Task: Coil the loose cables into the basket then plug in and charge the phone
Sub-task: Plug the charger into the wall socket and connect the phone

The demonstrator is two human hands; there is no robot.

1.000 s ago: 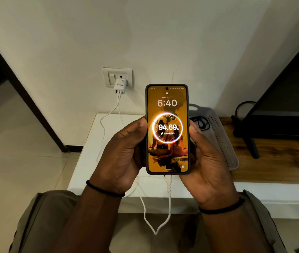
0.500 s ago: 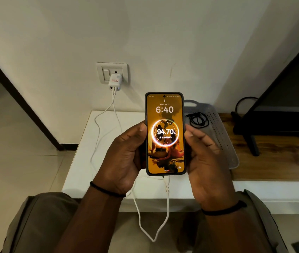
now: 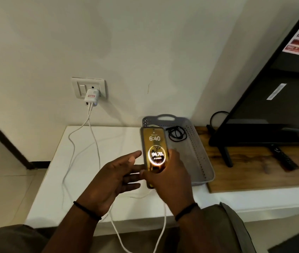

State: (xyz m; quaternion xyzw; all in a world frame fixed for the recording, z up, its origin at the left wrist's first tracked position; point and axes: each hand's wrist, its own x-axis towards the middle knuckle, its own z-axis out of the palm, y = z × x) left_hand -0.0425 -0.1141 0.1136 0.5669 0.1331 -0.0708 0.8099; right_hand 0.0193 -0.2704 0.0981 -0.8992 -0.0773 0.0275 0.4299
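Head cam | white ledge (image 3: 108, 143), wood top (image 3: 254, 172) | R hand (image 3: 170, 181) grips phone (image 3: 154, 143) | L hand (image 3: 112, 178) fingers loose

phone (image 3: 154, 143): glossy glass | basket (image 3: 198, 157): perforated grey plastic | shelf (image 3: 254, 172): grained wood | ledge (image 3: 83, 170): smooth white

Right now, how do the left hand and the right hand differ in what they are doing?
The right hand grips the phone; the left hand holds nothing. The right hand's fingers curl round the phone's lower part; the left hand's fingers are spread beside it. Both wear a dark wristband.
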